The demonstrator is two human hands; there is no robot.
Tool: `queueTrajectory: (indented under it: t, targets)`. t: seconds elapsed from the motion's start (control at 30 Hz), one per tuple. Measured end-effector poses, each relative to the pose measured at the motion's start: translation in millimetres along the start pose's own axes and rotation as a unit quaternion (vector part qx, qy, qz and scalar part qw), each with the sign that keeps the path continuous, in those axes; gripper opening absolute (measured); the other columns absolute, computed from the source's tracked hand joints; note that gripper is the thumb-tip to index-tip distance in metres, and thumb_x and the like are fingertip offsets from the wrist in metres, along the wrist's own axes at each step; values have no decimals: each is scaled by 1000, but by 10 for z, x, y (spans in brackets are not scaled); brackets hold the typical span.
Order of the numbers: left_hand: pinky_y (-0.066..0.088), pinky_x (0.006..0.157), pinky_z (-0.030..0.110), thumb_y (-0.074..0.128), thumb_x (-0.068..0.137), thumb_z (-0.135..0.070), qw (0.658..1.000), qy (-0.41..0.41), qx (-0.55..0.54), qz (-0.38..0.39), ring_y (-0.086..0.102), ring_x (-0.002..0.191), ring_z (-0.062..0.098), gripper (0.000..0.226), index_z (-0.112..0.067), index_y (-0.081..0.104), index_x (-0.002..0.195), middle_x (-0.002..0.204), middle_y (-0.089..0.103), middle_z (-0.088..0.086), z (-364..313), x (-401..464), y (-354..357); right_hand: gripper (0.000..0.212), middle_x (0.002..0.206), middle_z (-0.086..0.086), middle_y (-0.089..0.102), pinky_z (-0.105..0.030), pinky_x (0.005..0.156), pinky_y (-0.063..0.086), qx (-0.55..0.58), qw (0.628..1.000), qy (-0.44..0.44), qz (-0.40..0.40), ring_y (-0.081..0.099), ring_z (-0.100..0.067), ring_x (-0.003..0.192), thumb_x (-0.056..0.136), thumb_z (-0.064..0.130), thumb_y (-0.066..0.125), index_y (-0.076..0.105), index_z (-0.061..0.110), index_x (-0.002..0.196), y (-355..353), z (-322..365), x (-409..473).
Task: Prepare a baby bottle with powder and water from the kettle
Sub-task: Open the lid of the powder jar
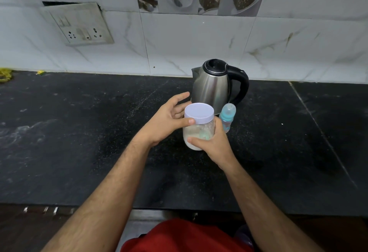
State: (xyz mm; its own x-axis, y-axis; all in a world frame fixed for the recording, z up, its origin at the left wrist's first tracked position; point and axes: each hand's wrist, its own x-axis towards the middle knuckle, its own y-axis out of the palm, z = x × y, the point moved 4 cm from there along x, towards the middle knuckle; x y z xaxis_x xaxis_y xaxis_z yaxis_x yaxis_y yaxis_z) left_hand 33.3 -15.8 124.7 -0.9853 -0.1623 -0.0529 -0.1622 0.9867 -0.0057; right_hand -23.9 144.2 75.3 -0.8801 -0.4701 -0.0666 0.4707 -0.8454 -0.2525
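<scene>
No lettering, brand or number can be read anywhere on this kitchen counter: the clear jar (199, 130) and its pale lid (199, 112) carry no label, the steel kettle (213, 84) shows no mark, and any print on the blue baby bottle (227, 116) is too small to make out.

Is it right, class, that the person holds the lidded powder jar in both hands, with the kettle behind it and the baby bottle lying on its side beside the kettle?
Not quite. The head view shows the baby bottle standing upright beside the kettle, not lying down. The rest holds: the left hand and right hand hold the lidded powder jar, kettle behind it.
</scene>
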Motion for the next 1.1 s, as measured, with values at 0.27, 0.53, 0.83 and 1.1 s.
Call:
queueTrajectory:
  t: [0.27, 0.53, 0.83, 1.1]
  targets:
    - [45, 111, 31, 85, 72, -2, 991, 13, 61, -122, 63, 114, 4, 74, -26, 50, 132, 118, 67, -3, 13, -22, -81, 97, 129, 7, 59, -43, 101, 50, 7, 1000, 2, 0, 59, -12, 118, 51, 36, 87, 42, 23, 136, 42, -47, -30]
    - [41, 114, 35, 92, 67, -19, 986, 17, 150, -69, 51, 131, 7, 94, -27, 42, 146, 140, 54, -2, -55, 3, 142, 91, 121, 14, 64, -31, 92, 55, 2, 1000, -10, 17, 63, 0, 107, 52, 39, 86, 44, 31, 132, 137, -54, -76]
    - [44, 106, 29, 91, 69, -22, 964, 38, 216, -148, 57, 115, 6, 80, -25, 52, 138, 124, 61, -4, -82, -53, 48, 92, 123, 17, 59, -13, 81, 51, 2, 1000, -17, -4, 60, 2, 108, 50, 37, 85, 42, 33, 131, 23, -39, -27]
    - [37, 107, 25, 85, 74, -40, 941, 69, 327, -58, 50, 128, 10, 70, -23, 57, 136, 137, 55, -5, -193, 78, 289, 87, 116, 13, 67, -24, 81, 57, -23, 999, -32, 7, 67, -2, 103, 56, 34, 92, 45, 30, 130, 112, -47, -19]
